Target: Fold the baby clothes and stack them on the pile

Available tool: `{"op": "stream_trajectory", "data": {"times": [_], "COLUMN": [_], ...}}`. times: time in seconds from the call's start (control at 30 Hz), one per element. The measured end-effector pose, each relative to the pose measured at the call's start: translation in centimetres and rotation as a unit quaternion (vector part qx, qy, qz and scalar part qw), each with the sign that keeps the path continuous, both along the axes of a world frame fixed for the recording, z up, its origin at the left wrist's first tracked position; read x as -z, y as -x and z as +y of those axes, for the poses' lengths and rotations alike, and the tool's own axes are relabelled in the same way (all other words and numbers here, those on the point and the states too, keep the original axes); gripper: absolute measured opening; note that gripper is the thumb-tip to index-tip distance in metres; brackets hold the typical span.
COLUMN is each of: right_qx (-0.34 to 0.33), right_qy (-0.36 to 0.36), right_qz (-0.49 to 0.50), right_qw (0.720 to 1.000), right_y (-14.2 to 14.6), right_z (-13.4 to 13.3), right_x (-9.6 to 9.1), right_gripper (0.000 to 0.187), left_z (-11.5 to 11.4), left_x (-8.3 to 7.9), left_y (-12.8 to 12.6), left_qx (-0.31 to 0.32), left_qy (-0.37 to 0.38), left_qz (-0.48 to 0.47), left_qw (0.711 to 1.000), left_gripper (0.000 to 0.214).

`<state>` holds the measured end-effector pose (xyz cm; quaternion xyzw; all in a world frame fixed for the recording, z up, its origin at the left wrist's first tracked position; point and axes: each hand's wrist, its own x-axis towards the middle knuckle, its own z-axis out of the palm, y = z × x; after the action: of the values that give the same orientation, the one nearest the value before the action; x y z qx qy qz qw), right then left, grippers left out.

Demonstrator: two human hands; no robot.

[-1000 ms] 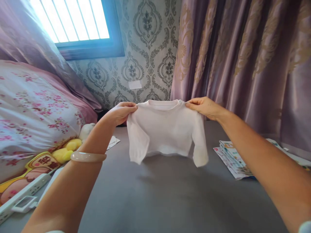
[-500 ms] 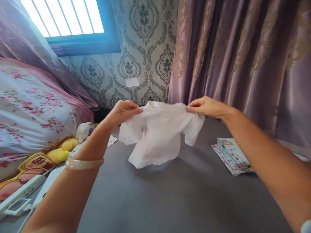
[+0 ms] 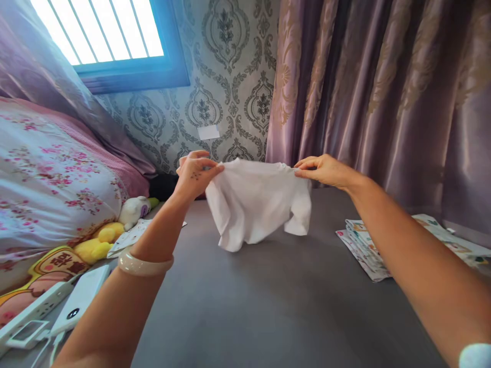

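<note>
A small white long-sleeved top [image 3: 258, 202] hangs in the air above a grey surface [image 3: 268, 301]. My left hand [image 3: 195, 174] pinches its left shoulder, with a pale bangle on that wrist. My right hand [image 3: 326, 169] pinches the right shoulder between thumb and fingers. The garment sags and bunches between my hands, its hem just above the grey surface and its sleeves swung inward.
Picture books [image 3: 368, 245] lie at the right on the grey surface. At the left are a floral quilt [image 3: 49, 174], a yellow and white plush toy [image 3: 115, 230], a white power bank [image 3: 76, 304] and a white power strip [image 3: 26, 314]. Curtains [image 3: 383, 92] hang behind.
One second ago the top hung flat and spread out. Since then it has been shaken; its sleeves and hem flapped inward and it now hangs bunched. My hands stayed at its shoulders.
</note>
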<state>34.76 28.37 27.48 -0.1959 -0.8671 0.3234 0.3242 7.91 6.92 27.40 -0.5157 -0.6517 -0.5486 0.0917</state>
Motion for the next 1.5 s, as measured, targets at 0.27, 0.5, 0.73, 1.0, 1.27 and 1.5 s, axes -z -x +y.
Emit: {"op": "stream_trajectory", "data": {"times": [0.27,0.5,0.73,1.0,1.27,1.5], "right_qx": [-0.038,0.005,0.102,0.216,0.168,0.155], "right_qy": [0.060,0.071,-0.101,-0.350,-0.447,-0.310], "right_qz": [0.048,0.073,0.073,0.073,0.104,-0.034], "right_qw": [0.996,0.995,0.987,0.909,0.872,0.938], "right_y": [-0.5,0.5,2.4,1.6,-2.8,-3.1], "right_z": [0.5,1.3,1.2,-1.9,-7.0,-8.2], "right_x": [0.0,1.4,2.8,3.5,1.5,-1.6], "right_gripper": [0.035,0.036,0.039,0.030,0.025,0.018], "left_z": [-1.2,-0.6,2.7,1.0,-7.0,-7.9], "left_x": [-0.8,-0.1,2.7,3.8,2.0,-0.9], "left_y": [-1.0,-1.2,0.0,-1.5,-3.8,-1.6], "left_qx": [0.097,0.084,0.001,-0.149,-0.143,-0.046], "left_qy": [0.090,0.054,0.019,-0.055,-0.071,0.027], "left_qz": [-0.166,-0.197,-0.165,0.107,0.261,0.178], "left_qw": [0.977,0.975,0.986,0.981,0.952,0.983], "left_gripper": [0.035,0.042,0.023,0.018,0.022,0.022]}}
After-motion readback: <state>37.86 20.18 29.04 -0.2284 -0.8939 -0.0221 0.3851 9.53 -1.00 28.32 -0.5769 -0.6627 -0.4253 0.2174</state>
